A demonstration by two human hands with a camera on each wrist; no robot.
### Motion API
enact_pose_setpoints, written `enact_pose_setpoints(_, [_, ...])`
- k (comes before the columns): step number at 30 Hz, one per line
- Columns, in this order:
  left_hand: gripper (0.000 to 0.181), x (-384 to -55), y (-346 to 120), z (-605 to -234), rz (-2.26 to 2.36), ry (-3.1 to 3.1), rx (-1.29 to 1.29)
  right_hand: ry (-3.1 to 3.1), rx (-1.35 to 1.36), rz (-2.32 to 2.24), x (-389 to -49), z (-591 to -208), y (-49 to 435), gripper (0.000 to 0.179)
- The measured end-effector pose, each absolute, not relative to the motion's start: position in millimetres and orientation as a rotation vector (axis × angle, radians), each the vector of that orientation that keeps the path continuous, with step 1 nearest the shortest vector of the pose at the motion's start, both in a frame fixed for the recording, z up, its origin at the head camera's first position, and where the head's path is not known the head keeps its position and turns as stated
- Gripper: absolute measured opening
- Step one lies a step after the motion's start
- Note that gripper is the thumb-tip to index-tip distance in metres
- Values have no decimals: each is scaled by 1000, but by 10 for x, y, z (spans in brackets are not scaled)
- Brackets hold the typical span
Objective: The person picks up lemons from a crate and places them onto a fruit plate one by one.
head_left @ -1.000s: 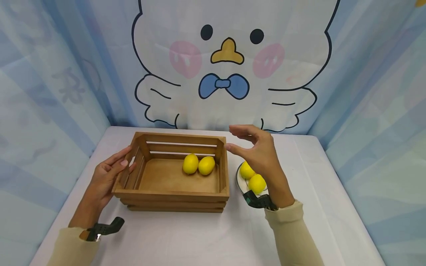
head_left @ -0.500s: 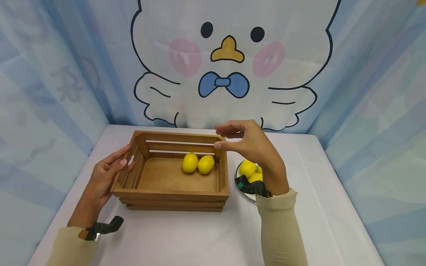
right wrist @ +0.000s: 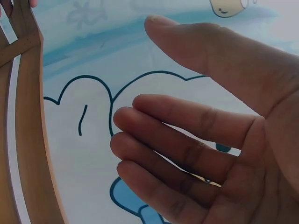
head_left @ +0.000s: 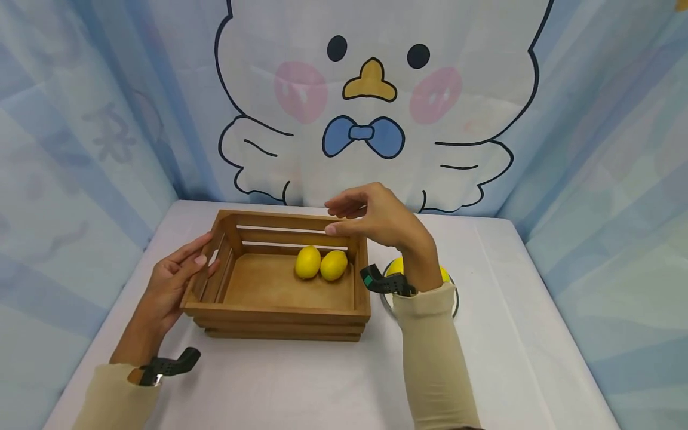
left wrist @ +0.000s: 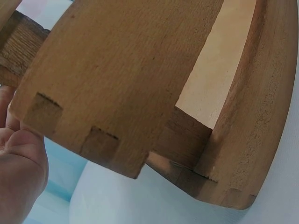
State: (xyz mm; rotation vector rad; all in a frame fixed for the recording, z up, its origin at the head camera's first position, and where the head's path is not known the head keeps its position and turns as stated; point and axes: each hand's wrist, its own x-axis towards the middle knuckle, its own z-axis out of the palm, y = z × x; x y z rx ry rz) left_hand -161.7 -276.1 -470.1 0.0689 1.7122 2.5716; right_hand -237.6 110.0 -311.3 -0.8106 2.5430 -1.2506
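Note:
A slatted wooden crate point(head_left: 290, 323) stands on the table with two yellow lemons point(head_left: 308, 263) lying at the right of its floor. My left hand point(head_left: 174, 278) grips the crate's left end, its thumb against the rim and fingertips showing in the end slot. Up close in the left wrist view, the crate's corner point(left wrist: 112, 74) fills most of the picture. Above the crate's back right corner hovers my right hand point(head_left: 376, 215), thumb and fingers spread apart. The right wrist view shows nothing in that palm point(right wrist: 252, 163).
A dark-rimmed plate point(head_left: 455, 304) with more lemons point(head_left: 395, 266) sits right of the crate, largely hidden by my right forearm. White cloth covers the table point(head_left: 279, 382). Printed curtains point(head_left: 365, 173) enclose the back and both sides.
My right hand has travelled left and slightly up, from beside the crate to over its back right corner, its forearm now covering more of the plate. My left hand still holds the crate.

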Motion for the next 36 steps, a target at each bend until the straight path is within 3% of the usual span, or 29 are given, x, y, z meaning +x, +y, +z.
enact_pose_setpoints(15, [52, -1613, -2743, -4692, 2592, 1688, 77, 2369, -939, -1123, -2678, -3304, 721, 41])
enact_pose_setpoints(36, [49, -1611, -2739, -4689, 2623, 1650, 101, 2397, -735, -867, -2827, -3644, 362, 38])
